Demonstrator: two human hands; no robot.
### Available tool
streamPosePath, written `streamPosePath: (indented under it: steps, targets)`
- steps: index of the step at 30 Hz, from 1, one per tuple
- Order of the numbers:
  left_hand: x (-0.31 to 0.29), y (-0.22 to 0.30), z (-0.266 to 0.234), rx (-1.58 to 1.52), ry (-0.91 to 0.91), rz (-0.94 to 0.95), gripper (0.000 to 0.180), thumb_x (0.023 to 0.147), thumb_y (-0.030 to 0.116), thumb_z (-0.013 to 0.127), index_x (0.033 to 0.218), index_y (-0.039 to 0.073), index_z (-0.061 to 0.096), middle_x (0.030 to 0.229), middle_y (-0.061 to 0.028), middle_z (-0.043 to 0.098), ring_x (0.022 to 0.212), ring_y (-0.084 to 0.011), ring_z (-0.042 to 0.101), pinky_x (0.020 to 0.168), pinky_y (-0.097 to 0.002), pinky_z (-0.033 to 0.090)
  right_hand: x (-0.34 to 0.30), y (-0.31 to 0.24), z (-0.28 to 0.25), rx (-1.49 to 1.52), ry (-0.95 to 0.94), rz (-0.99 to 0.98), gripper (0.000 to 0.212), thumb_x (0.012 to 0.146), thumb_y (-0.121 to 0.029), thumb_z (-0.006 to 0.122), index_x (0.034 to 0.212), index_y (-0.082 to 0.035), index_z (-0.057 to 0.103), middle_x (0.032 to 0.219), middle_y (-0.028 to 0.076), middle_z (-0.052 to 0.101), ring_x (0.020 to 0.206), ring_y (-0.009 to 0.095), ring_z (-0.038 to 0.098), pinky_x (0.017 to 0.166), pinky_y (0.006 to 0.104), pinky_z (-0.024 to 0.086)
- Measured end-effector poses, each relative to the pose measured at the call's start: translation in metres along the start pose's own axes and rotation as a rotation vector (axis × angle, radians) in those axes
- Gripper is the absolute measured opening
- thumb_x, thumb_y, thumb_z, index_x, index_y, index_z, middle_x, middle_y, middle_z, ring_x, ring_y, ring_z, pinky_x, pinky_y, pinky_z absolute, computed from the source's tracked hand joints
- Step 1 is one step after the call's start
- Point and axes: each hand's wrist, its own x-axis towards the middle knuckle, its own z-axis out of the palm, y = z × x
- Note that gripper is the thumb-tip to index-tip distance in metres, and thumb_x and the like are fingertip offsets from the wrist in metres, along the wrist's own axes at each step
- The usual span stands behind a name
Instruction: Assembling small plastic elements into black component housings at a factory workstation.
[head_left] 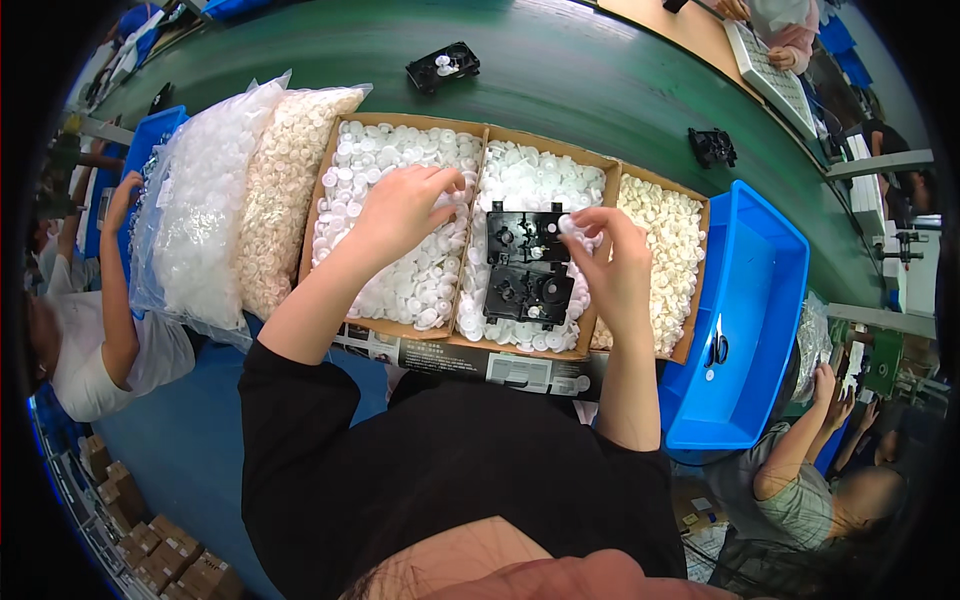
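My left hand (412,208) reaches over the left compartment of white round plastic parts (405,290), thumb and forefinger slightly apart with nothing visible between them. Between thumb and fingers of my right hand (615,255) is a small white plastic wheel (574,226), partly covered by the fingertips. It is at the right edge of a black plastic housing (520,285). That housing has two sections with round recesses and lies on top of the white parts in the middle compartment. A partitioned cardboard box (484,160) holds these parts, with cream-coloured small parts (662,235) in its right compartment.
Two clear bags of parts (205,190) lie left of the box. To the right, a blue bin (765,310) contains black-handled scissors (718,345). Across the green conveyor (580,80) sit two more black housings (442,67). Co-workers are at both sides and opposite.
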Motion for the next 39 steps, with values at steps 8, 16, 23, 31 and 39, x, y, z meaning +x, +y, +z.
streamPosePath:
  steps: [8, 16, 23, 31, 39]
  targets:
    - [0.004, -0.003, 0.011, 0.028, 0.191, 0.088, 0.020, 0.088, 0.015, 0.078, 0.106, 0.011, 0.071, 0.096, -0.0047, 0.072, 0.092, -0.0271, 0.069, 0.084, -0.0415, 0.054, -0.017, -0.007, 0.019, -0.115, -0.058, -0.192, 0.029, 0.080, -0.007, 0.084, 0.104, -0.015, 0.070, 0.101, -0.001, 0.069, 0.097, 0.020, 0.064, 0.091, 0.0378, 0.038]
    - [0.012, 0.019, -0.010, -0.253, 0.209, -0.022, 0.021, 0.085, 0.009, 0.079, 0.106, 0.008, 0.074, 0.098, -0.0066, 0.071, 0.094, -0.0247, 0.071, 0.084, -0.0371, 0.056, -0.017, -0.006, 0.019, -0.161, -0.102, -0.155, 0.024, 0.080, -0.013, 0.085, 0.100, -0.017, 0.072, 0.096, -0.003, 0.068, 0.095, 0.018, 0.063, 0.088, 0.0389, 0.035]
    - [0.024, 0.041, -0.012, -0.491, 0.108, 0.118, 0.021, 0.087, 0.003, 0.078, 0.107, 0.007, 0.075, 0.101, -0.0061, 0.071, 0.095, -0.0180, 0.073, 0.083, -0.0333, 0.058, -0.019, -0.005, 0.015, -0.170, -0.083, -0.205, 0.024, 0.083, -0.014, 0.084, 0.105, -0.019, 0.076, 0.099, -0.004, 0.070, 0.094, 0.017, 0.063, 0.087, 0.0387, 0.035]
    - [0.030, 0.056, -0.004, -0.510, -0.023, 0.222, 0.021, 0.087, 0.004, 0.079, 0.107, 0.006, 0.075, 0.102, -0.0061, 0.074, 0.093, -0.0186, 0.074, 0.083, -0.0329, 0.059, -0.021, -0.002, 0.015, -0.222, -0.069, -0.266, 0.020, 0.084, -0.016, 0.083, 0.103, -0.021, 0.079, 0.095, -0.006, 0.070, 0.089, 0.015, 0.062, 0.086, 0.0371, 0.035]
    - [0.028, 0.060, 0.009, -0.455, -0.084, 0.297, 0.019, 0.088, 0.006, 0.079, 0.107, 0.007, 0.074, 0.102, -0.0068, 0.074, 0.095, -0.0247, 0.074, 0.084, -0.0358, 0.060, -0.021, 0.000, -0.001, -0.210, -0.009, -0.209, 0.023, 0.086, -0.014, 0.082, 0.107, -0.021, 0.080, 0.095, -0.005, 0.068, 0.087, 0.015, 0.060, 0.087, 0.0368, 0.034]
